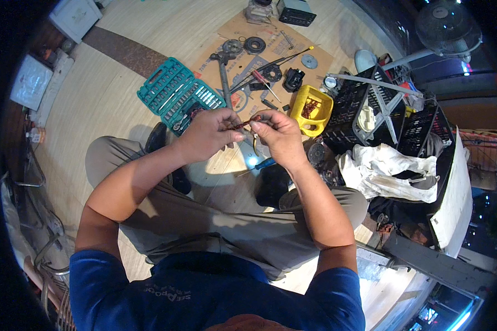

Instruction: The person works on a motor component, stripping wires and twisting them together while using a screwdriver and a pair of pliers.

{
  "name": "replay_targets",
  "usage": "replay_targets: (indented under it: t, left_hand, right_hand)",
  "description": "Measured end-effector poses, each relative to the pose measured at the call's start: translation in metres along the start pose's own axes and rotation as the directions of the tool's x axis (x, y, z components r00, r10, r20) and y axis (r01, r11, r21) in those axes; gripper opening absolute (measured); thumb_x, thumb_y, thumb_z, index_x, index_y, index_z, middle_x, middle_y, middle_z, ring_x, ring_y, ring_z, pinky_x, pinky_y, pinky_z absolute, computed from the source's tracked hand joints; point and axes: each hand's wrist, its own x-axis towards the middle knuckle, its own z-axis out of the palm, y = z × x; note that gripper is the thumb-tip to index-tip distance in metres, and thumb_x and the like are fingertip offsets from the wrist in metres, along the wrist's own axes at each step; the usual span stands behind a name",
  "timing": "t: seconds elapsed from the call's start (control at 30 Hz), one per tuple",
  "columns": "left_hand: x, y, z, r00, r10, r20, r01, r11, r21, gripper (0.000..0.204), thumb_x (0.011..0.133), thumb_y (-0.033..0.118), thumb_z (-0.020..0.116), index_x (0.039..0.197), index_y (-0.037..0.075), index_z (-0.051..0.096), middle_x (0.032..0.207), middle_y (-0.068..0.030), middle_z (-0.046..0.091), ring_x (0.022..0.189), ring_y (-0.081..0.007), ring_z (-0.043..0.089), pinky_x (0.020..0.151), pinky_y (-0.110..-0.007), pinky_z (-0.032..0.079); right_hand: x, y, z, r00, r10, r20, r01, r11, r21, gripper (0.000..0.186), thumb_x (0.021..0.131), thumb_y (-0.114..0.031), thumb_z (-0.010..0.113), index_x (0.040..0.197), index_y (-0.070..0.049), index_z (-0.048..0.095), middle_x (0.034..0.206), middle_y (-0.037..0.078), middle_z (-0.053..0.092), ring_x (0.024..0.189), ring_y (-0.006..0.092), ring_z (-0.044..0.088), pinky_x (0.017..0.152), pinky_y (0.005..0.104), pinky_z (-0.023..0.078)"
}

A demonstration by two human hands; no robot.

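Observation:
In front of my lap, my left hand (211,133) and my right hand (280,137) are close together, fingers pinched. A thin reddish-brown piece (242,125), which looks like copper wire, spans between the fingertips of both hands. Below my right fingers hangs a curved yellowish part (255,145); what it belongs to is hidden by the hand. To the right of my right hand stands a yellow cut-open jug (327,106) with reddish-brown strands (311,108) inside. Beyond my left hand lies an open green socket set case (161,87).
On a flattened cardboard sheet (321,69) lie a hammer (224,77), a red-handled screwdriver (261,78), round dark metal parts (254,44) and a black part (294,80). A blue-handled screwdriver (264,164) rests near my foot. Black crates (378,94) with a white cloth (389,171) and a fan (444,27) stand right.

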Motion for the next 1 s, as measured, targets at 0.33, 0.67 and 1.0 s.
replay_targets:
  t: [0.33,0.67,1.0]
  left_hand:
    - [0.004,-0.011,-0.011,0.994,-0.055,0.09,0.056,0.998,-0.013,0.013,0.088,0.01,0.062,0.086,-0.003,0.062,0.069,-0.005,0.062,0.057,-0.0086,0.059,0.05,-0.023,0.049]
    - [0.002,-0.01,-0.005,0.999,0.033,0.017,-0.035,0.987,0.159,0.011,0.088,0.009,0.062,0.088,-0.002,0.062,0.069,-0.0054,0.062,0.06,-0.0092,0.061,0.053,-0.024,0.049]
    - [0.006,-0.011,-0.009,0.975,-0.077,0.211,0.092,0.994,-0.064,0.01,0.09,0.008,0.058,0.087,-0.002,0.059,0.068,-0.0048,0.061,0.06,-0.0104,0.061,0.054,-0.025,0.048]
  right_hand:
    - [-0.001,-0.005,0.001,0.999,-0.043,0.018,0.044,0.998,-0.055,0.02,0.086,-0.002,0.064,0.105,0.002,0.063,0.09,0.002,0.067,0.079,0.0073,0.059,0.073,0.0219,0.049]
    - [-0.002,0.0,0.003,0.998,-0.023,-0.05,0.022,0.999,-0.027,0.014,0.087,-0.004,0.065,0.1,0.001,0.063,0.082,-0.001,0.064,0.072,0.0036,0.055,0.064,0.0193,0.046]
    - [-0.002,0.001,0.001,0.997,-0.082,0.007,0.081,0.995,0.054,0.013,0.087,-0.004,0.064,0.1,0.001,0.062,0.074,-0.001,0.06,0.059,0.0043,0.05,0.054,0.0191,0.042]
